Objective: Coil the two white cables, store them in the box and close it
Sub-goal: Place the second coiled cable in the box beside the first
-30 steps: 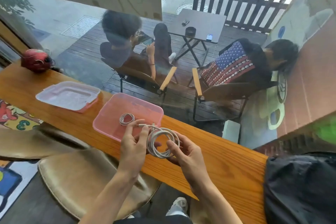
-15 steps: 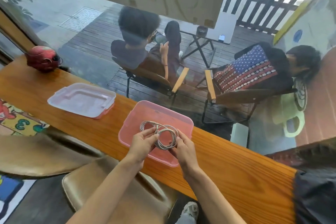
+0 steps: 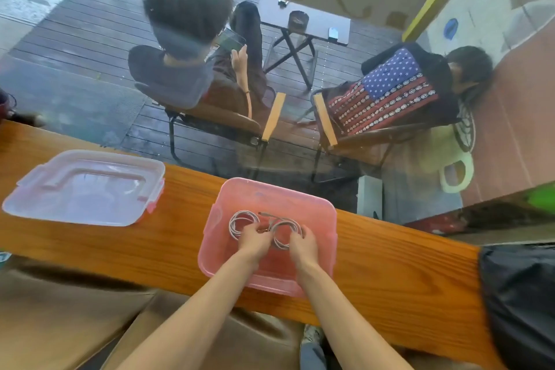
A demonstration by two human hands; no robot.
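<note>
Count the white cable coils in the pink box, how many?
2. Left coil sits by the left hand; right coil is under the right hand, both inside the pink box.

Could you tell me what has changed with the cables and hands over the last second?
The second coil, held above the counter a second ago, has gone forward and down into the box, beside the first coil. Both hands, left and right, followed it in and still touch the coils. The lid stayed left of the box, and the box remains open.
</note>
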